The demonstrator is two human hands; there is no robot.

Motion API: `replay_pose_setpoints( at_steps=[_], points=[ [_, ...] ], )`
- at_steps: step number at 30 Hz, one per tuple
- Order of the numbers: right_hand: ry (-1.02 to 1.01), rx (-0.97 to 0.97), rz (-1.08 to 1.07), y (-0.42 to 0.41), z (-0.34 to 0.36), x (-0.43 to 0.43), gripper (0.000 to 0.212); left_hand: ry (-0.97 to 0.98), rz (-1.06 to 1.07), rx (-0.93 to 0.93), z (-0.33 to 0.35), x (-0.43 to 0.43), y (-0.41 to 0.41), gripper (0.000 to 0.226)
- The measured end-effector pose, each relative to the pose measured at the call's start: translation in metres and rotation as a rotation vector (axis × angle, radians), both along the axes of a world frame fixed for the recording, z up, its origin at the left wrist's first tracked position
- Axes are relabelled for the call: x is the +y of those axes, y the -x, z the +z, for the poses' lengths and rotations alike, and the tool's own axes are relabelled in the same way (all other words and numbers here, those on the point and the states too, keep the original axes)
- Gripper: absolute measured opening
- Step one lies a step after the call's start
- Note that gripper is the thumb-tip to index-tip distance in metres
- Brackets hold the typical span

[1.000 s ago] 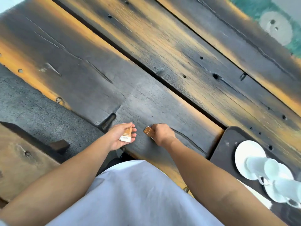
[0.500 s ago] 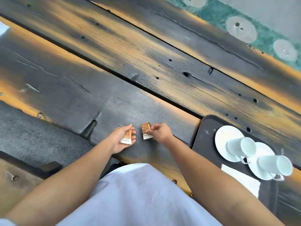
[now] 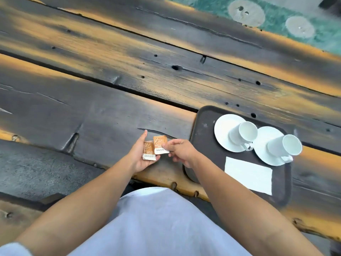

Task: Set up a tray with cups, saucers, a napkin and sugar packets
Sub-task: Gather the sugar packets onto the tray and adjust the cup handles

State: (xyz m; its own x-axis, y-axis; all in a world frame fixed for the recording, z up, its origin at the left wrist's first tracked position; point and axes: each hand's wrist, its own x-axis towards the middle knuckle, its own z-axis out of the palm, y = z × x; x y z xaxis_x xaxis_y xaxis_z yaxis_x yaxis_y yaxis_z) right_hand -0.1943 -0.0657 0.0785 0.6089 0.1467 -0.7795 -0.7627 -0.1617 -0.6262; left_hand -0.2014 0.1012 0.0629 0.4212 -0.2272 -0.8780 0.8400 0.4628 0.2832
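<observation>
My left hand holds one brown and white sugar packet in its palm. My right hand pinches a second sugar packet right beside the first, just left of the dark tray. On the tray stand two white saucers, the left saucer and the right saucer, each carrying a white cup: the left cup and the right cup. A white folded napkin lies on the tray in front of them.
The tray sits at the near edge of a dark, charred wooden plank table. Green flooring with round pale discs shows beyond the far edge. A wooden bench runs at the lower left.
My right hand has lifted the second packet off the table and brought it against the packet in my left hand. The view has swung right, bringing the whole tray into sight.
</observation>
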Motion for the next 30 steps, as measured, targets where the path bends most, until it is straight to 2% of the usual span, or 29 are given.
replay_pose_setpoints(
  at_steps=[6, 10, 18, 25, 30],
  points=[
    [-0.059, 0.003, -0.078, 0.028, -0.003, -0.048, 0.009, 0.05, -0.036, 0.003, 0.003, -0.053, 0.013, 0.072],
    [-0.03, -0.029, -0.098, 0.042, -0.004, -0.073, 0.012, 0.064, -0.074, 0.013, 0.002, -0.079, 0.018, 0.074],
    [0.033, -0.071, -0.164, 0.059, -0.004, -0.097, 0.029, 0.013, -0.217, 0.021, 0.001, -0.111, 0.019, 0.07],
    [0.084, -0.081, -0.212, 0.054, 0.002, -0.1, 0.028, 0.022, -0.352, 0.003, 0.004, -0.123, 0.002, 0.073],
    [0.128, -0.105, -0.204, 0.045, 0.007, -0.1, 0.028, -0.001, -0.413, -0.042, 0.003, -0.127, -0.016, 0.064]
  ],
)
